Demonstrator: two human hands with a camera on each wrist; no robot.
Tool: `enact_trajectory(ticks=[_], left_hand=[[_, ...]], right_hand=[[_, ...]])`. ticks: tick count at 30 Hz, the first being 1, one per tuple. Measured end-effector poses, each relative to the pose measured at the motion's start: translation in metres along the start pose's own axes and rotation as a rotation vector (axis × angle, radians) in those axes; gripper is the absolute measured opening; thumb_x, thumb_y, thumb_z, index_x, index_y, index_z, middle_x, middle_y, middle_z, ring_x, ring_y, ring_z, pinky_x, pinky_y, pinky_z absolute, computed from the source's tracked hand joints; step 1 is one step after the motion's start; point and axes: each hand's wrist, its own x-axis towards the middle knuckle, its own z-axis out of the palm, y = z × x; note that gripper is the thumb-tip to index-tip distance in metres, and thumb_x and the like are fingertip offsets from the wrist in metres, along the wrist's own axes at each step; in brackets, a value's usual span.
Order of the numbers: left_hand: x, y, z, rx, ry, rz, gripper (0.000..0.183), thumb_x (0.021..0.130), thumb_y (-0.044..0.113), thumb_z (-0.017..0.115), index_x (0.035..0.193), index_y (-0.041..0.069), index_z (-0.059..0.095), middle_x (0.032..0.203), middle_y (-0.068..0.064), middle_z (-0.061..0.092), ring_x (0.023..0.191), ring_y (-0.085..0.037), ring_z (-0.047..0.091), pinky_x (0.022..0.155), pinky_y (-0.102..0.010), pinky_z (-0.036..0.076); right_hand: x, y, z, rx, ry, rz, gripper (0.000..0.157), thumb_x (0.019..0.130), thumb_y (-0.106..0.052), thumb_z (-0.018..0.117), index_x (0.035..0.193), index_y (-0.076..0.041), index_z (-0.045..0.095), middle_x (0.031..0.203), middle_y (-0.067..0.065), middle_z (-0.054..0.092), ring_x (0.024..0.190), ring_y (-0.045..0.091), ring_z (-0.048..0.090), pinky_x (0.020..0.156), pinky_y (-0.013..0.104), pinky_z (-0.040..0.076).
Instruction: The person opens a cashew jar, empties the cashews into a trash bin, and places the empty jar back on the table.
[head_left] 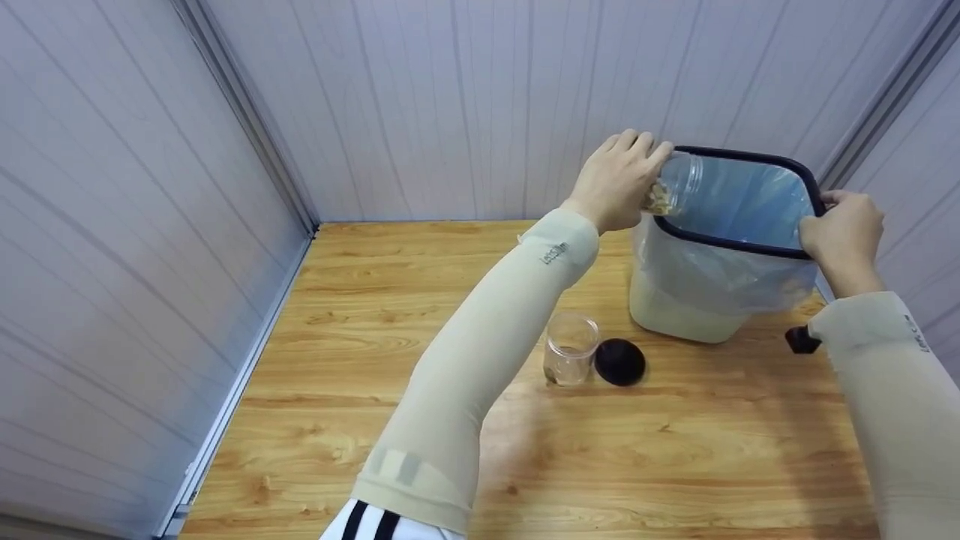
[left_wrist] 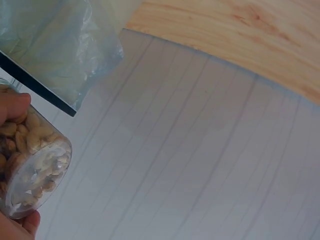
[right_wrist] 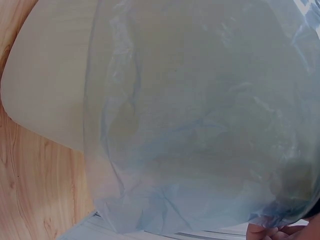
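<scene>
My left hand [head_left: 619, 176] grips a clear plastic jar [head_left: 684, 180], tipped on its side with its mouth over the bin's left rim. Pale brown nuts [left_wrist: 31, 135] lie inside the jar, seen through its wall and base in the left wrist view. With my right hand [head_left: 847, 232] I hold the right side of the black rim [head_left: 739, 244] of a cream trash bin [head_left: 667, 307]. A translucent bluish bag [head_left: 712, 274] lines the bin and folds down over its outside. In the right wrist view, this bag [right_wrist: 200, 115] covers most of the picture.
On the wooden table [head_left: 337, 405] a second clear jar [head_left: 571, 352] stands without a lid, a little dark matter at its bottom. Beside it lies a round black lid [head_left: 619, 362]. Pale panel walls [head_left: 450, 105] enclose the table at the back and both sides.
</scene>
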Motion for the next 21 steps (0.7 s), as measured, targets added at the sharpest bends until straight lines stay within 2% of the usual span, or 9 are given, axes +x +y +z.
enact_trajectory(ticks=[8, 11, 16, 21], left_hand=[[0.0005, 0.0009, 0.0020, 0.037, -0.003, 0.035, 0.071, 0.097, 0.030, 0.073, 0.160, 0.019, 0.042, 0.150, -0.004, 0.057, 0.143, -0.024, 0.052, 0.128, -0.033, 0.038], [0.0005, 0.0012, 0.0019, 0.038, -0.002, 0.038, 0.072, 0.098, 0.030, 0.074, 0.161, 0.019, 0.041, 0.151, -0.005, 0.057, 0.145, -0.024, 0.051, 0.129, -0.033, 0.037], [0.0008, 0.0012, 0.0021, 0.032, 0.004, 0.040, 0.070, 0.099, 0.023, 0.071, 0.162, 0.019, 0.041, 0.152, -0.005, 0.057, 0.146, -0.024, 0.050, 0.131, -0.033, 0.035], [0.0022, 0.0019, 0.0028, 0.037, 0.009, 0.040, 0.072, 0.099, 0.021, 0.072, 0.163, 0.019, 0.040, 0.155, -0.005, 0.055, 0.149, -0.025, 0.048, 0.133, -0.033, 0.032]], right_hand=[[0.0006, 0.0016, 0.0031, -0.006, 0.009, -0.018, 0.062, 0.104, -0.008, 0.046, 0.165, 0.003, 0.040, 0.151, 0.039, 0.055, 0.096, 0.040, 0.056, 0.058, 0.029, 0.042], [-0.0001, 0.0014, 0.0041, -0.011, 0.011, -0.019, 0.061, 0.106, -0.010, 0.046, 0.165, 0.003, 0.039, 0.152, 0.039, 0.054, 0.103, 0.043, 0.059, 0.062, 0.029, 0.044], [-0.0006, 0.0009, 0.0038, -0.017, 0.014, -0.016, 0.061, 0.106, -0.011, 0.045, 0.165, 0.003, 0.039, 0.156, 0.038, 0.051, 0.124, 0.051, 0.057, 0.076, 0.036, 0.049], [-0.0003, 0.0018, 0.0010, -0.020, 0.010, -0.014, 0.061, 0.106, -0.011, 0.044, 0.165, 0.003, 0.039, 0.156, 0.038, 0.051, 0.128, 0.053, 0.055, 0.083, 0.044, 0.050]])
